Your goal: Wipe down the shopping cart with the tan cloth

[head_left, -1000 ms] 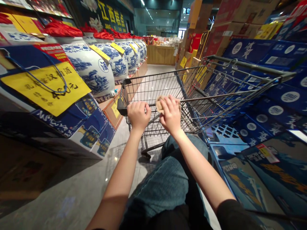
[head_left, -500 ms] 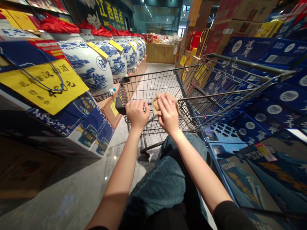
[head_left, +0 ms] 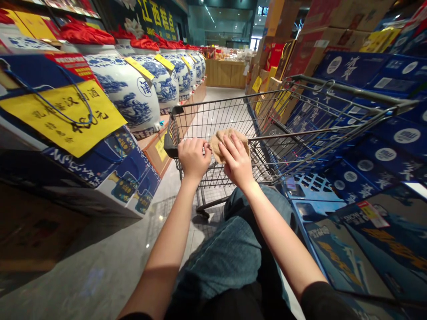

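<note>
A dark wire shopping cart [head_left: 227, 106] stands side-on in front of me. My left hand [head_left: 194, 159] is closed around its upper rail, near the black corner piece [head_left: 172, 144]. Just to the right, my right hand [head_left: 237, 160] presses a tan cloth [head_left: 218, 138] over the same rail. The fingers lie bent across the folded cloth, which drapes around the bar. Part of the rail is hidden beneath hand and cloth. Below, the cart's lower frame and a caster [head_left: 203, 212] show beside my knee.
Blue-and-white jars [head_left: 130, 95] with red cloth tops line the left. Nearer stands a box stack with a yellow price sign [head_left: 66, 118]. Blue cartons [head_left: 383, 153] pile up at the right, by a light-blue crate [head_left: 316, 184]. A tiled aisle [head_left: 222, 95] leads to a wooden counter [head_left: 225, 73].
The cloth has slid slightly left along the rail and spread nearer my left hand. My right fingers have shifted on it. The whole view has moved a little.
</note>
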`<action>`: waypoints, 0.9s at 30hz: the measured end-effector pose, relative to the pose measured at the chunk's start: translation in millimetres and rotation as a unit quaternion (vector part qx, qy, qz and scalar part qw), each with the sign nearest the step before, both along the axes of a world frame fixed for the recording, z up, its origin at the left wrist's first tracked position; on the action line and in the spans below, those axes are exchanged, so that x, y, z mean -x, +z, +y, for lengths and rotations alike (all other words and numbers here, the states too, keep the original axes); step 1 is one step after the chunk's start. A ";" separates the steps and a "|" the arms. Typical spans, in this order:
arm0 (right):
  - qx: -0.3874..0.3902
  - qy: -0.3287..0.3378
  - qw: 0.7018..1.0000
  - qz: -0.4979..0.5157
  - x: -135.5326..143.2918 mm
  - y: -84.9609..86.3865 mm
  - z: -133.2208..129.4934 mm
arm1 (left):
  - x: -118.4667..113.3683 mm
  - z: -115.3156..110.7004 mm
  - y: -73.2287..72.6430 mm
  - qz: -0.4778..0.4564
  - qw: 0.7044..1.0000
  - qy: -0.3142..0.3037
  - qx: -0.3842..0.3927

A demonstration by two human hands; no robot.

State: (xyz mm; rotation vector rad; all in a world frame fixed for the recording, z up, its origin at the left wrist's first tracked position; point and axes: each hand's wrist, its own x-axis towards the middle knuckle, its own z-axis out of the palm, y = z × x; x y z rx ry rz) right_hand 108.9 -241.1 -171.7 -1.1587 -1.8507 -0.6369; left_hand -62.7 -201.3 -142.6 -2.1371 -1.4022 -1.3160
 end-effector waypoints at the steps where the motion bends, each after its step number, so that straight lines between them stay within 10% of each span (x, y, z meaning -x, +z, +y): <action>1: -0.001 0.003 1.000 0.002 -2.5 0.2 0.9 | 0.5 -0.3 0.3 0.000 1.000 -0.002 0.007; 7: -0.018 -0.065 0.988 0.136 -21.6 -1.2 6.9 | 0.7 -2.7 2.5 0.006 1.000 -0.011 0.020; 13: 0.028 0.030 0.999 -0.029 16.1 -5.9 -3.9 | 0.2 -2.2 2.1 -0.002 1.000 -0.004 0.015; 22: -0.049 0.020 0.991 0.123 -17.1 -0.4 0.9 | 0.1 -4.6 4.7 0.004 0.999 -0.012 0.030; 27: 0.021 0.029 0.998 0.044 0.8 -0.3 -4.0 | -0.2 -3.7 3.9 -0.003 0.999 -0.012 0.031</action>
